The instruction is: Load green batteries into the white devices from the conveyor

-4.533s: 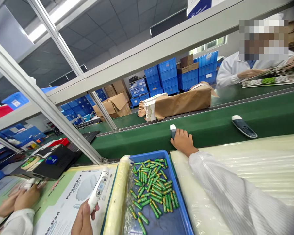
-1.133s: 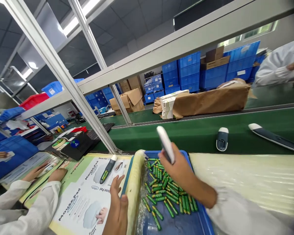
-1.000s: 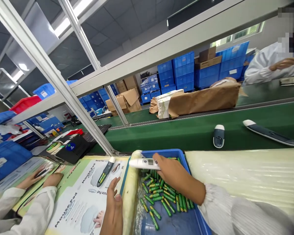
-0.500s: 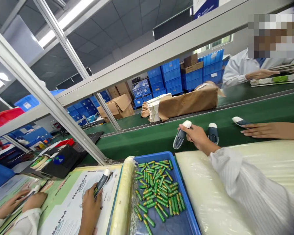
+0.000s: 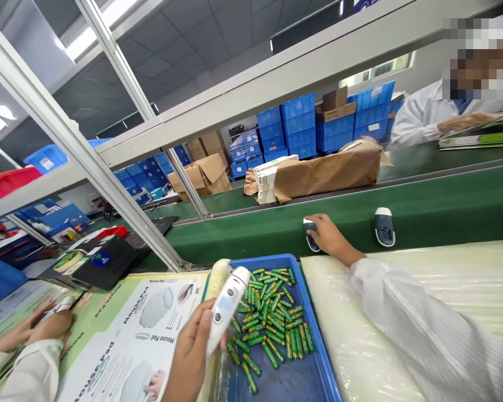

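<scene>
My left hand (image 5: 191,349) is closed around a white handheld thermometer (image 5: 226,307), its buttons and small screen facing up. It is held tilted over the left rim of a blue tray (image 5: 260,385) full of loose green batteries (image 5: 272,312). Over the green conveyor belt, my right hand (image 5: 329,240) grips a second thermometer (image 5: 311,241) with a dark grey back and a white tip; the fingers partly cover it. Farther right on the belt lies a third thermometer (image 5: 385,228), its dark back with an open battery hollow facing up.
Printed mouse pad sheets (image 5: 151,307) cover the bench on the left, where a co-worker's hands (image 5: 46,324) handle something. Plastic-wrapped pale foam (image 5: 339,312) lies right of the tray. A metal frame post (image 5: 121,190) rises at left. Across the belt sits a paper-wrapped stack (image 5: 327,176).
My left hand has risen and moved right, and its thermometer now shows the screen side. My right hand has lowered its thermometer toward the belt. A co-worker's hand at the right has left the view.
</scene>
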Demonstrator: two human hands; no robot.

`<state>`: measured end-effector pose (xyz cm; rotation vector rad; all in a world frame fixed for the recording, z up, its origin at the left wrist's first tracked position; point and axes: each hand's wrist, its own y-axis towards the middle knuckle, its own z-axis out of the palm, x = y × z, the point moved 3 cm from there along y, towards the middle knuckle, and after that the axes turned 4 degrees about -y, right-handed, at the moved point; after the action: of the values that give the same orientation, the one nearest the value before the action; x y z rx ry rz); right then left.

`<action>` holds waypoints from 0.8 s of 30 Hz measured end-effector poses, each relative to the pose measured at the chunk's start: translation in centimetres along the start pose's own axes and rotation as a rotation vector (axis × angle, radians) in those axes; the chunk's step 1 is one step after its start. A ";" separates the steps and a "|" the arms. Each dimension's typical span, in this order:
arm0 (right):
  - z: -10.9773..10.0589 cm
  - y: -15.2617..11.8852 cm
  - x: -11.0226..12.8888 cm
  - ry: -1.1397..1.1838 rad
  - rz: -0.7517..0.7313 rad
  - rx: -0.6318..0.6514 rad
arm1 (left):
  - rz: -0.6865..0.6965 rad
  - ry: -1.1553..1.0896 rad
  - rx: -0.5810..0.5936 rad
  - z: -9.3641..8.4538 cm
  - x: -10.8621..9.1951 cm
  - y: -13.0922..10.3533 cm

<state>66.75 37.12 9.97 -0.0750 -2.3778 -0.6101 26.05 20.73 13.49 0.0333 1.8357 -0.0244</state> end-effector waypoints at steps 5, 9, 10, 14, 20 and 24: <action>-1.9 -6.0 12.7 0.223 -0.463 0.586 | -0.135 -0.344 0.173 1.6 1.4 -0.4; -0.1 -12.7 19.3 -0.047 -0.724 0.677 | -0.207 -0.409 0.218 1.8 1.7 -0.6; 0.4 -13.5 19.8 -0.113 -0.756 0.688 | -0.206 -0.427 0.190 1.8 1.8 -0.5; 0.0 -12.1 18.9 0.028 -0.609 0.508 | -0.078 -0.626 -0.075 1.1 2.0 -0.1; 3.1 -10.4 17.0 0.114 -0.125 0.189 | -0.052 -0.701 -0.123 0.8 1.7 0.1; 5.5 -10.4 16.7 -0.095 -0.272 0.450 | -0.076 -0.676 -0.112 0.6 1.9 -0.3</action>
<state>48.43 28.57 12.55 0.4305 -2.5810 -0.1818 26.10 20.46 11.49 -0.1114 1.1590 0.0131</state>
